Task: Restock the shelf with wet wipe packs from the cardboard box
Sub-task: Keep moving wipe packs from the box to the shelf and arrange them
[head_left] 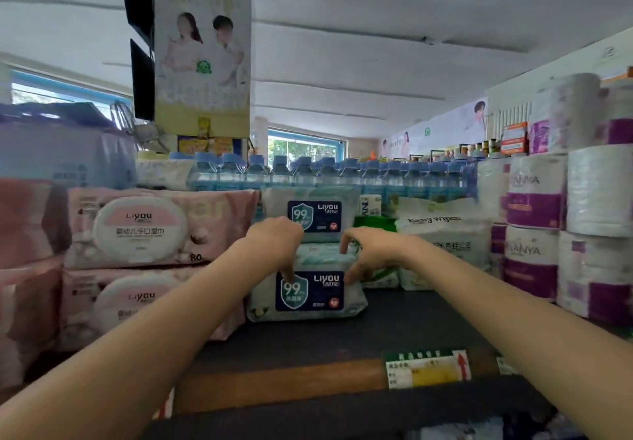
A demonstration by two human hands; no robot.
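A white wet wipe pack with a dark blue "99" label [318, 299] lies on the dark shelf [394, 323]. A second pack of the same kind [317, 215] sits on top of it, further back. My left hand [277, 244] grips the left top of the lower pack, with a finger down over its label. My right hand [370, 254] holds that pack's right top corner, fingers curled over the edge. The cardboard box is out of view.
Pink wipe packs [144, 230] are stacked tight on the left. Baby wipes packs [442, 234] and toilet roll bundles [565, 220] stand on the right. Water bottles [325, 174] line the back. A price tag [428, 369] hangs on the shelf's front edge.
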